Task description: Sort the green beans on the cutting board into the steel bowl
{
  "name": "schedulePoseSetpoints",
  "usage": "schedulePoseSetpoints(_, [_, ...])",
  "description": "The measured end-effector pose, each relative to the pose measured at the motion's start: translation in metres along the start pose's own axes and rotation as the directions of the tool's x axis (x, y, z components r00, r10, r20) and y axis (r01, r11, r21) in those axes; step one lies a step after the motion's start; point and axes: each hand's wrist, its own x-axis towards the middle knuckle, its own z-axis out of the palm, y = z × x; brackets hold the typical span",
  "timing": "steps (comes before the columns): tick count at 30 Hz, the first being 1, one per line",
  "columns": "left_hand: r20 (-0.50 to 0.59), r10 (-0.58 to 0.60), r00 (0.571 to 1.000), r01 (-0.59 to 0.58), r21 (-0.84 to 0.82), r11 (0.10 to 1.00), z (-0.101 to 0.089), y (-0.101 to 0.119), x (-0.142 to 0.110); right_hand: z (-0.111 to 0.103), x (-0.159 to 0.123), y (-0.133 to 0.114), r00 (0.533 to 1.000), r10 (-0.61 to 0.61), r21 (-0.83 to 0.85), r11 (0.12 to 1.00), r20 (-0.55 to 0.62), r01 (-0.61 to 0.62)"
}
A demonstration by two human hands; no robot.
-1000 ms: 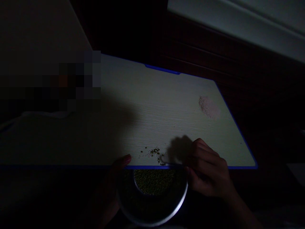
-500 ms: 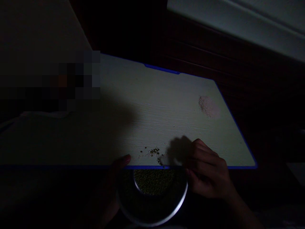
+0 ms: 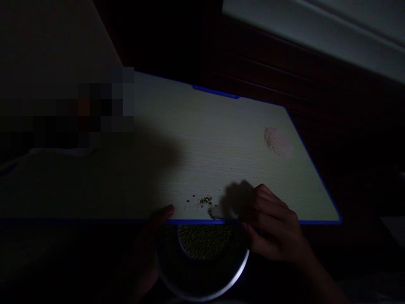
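Observation:
A metal bowl (image 3: pixel 232 276) of small green beans (image 3: pixel 205 240), which look like mung beans, is under the near edge of a pale tabletop (image 3: pixel 215 122) with a blue rim. My left hand (image 3: pixel 148 249) is against the bowl's left side, thumb resting on the table edge; its other fingers are lost in the dark. Several loose beans (image 3: pixel 205 200) lie on the tabletop near that edge, above the bowl. Just right of them, my right hand (image 3: pixel 274 223) is closed, fingers curled and pinched at the blue rim. Whatever its fingertips hold cannot be made out.
A pinkish, grainy heap (image 3: pixel 276 141) lies on the table's right side. A blurred-out patch (image 3: pixel 66 107) covers the left. Behind the table is dark panelling (image 3: pixel 268 63), with a pale ledge (image 3: pixel 316 31) above it. The light is very dim.
My right hand has shifted slightly left along the table edge. The few beans nearest the rim have moved or dropped away. My left hand and the bowl have stayed put.

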Motion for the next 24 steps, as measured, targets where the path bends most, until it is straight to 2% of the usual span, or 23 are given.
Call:
schedulePoseSetpoints(3, [0.053, -0.075, 0.996, 0.073, 0.036, 0.997, -0.008, -0.011, 0.002, -0.001, 0.001, -0.001, 1.0, -0.002, 0.005, 1.0, 0.01, 0.002])
schedulePoseSetpoints(6, [0.057, -0.043, 0.997, 0.041, 0.036, 0.999, -0.009, -0.009, 0.003, -0.001, 0.002, -0.001, 1.0, -0.003, 0.006, 1.0, -0.004, 0.003])
schedulePoseSetpoints(12, [0.044, -0.156, 0.987, 0.16, -0.086, 0.983, 0.002, 0.024, -0.006, -0.001, 0.002, 0.0, 1.0, 0.001, -0.002, 1.0, 0.003, -0.001])
schedulePoseSetpoints(14, [-0.045, -0.262, 0.964, 0.258, -0.076, 0.963, 0.004, 0.033, -0.008, -0.001, 0.002, 0.001, 1.0, 0.0, 0.003, 1.0, -0.001, 0.0])
schedulePoseSetpoints(15, [-0.039, -0.271, 0.962, 0.267, -0.084, 0.96, 0.005, 0.034, -0.009, -0.001, 0.001, 0.001, 1.0, 0.003, 0.003, 1.0, -0.004, -0.003])
schedulePoseSetpoints(18, [0.055, -0.156, 0.986, 0.161, -0.112, 0.981, 0.003, 0.028, -0.009, 0.0, 0.002, 0.001, 1.0, 0.007, -0.005, 1.0, -0.003, -0.007])
schedulePoseSetpoints(19, [0.024, -0.138, 0.99, 0.14, -0.114, 0.984, 0.003, 0.025, -0.008, 0.0, 0.003, 0.001, 1.0, 0.007, -0.009, 1.0, -0.004, -0.007])
schedulePoseSetpoints(24, [0.04, -0.174, 0.984, 0.177, -0.11, 0.978, 0.002, 0.013, -0.005, 0.0, 0.003, 0.0, 1.0, 0.004, -0.02, 1.0, -0.014, -0.005])
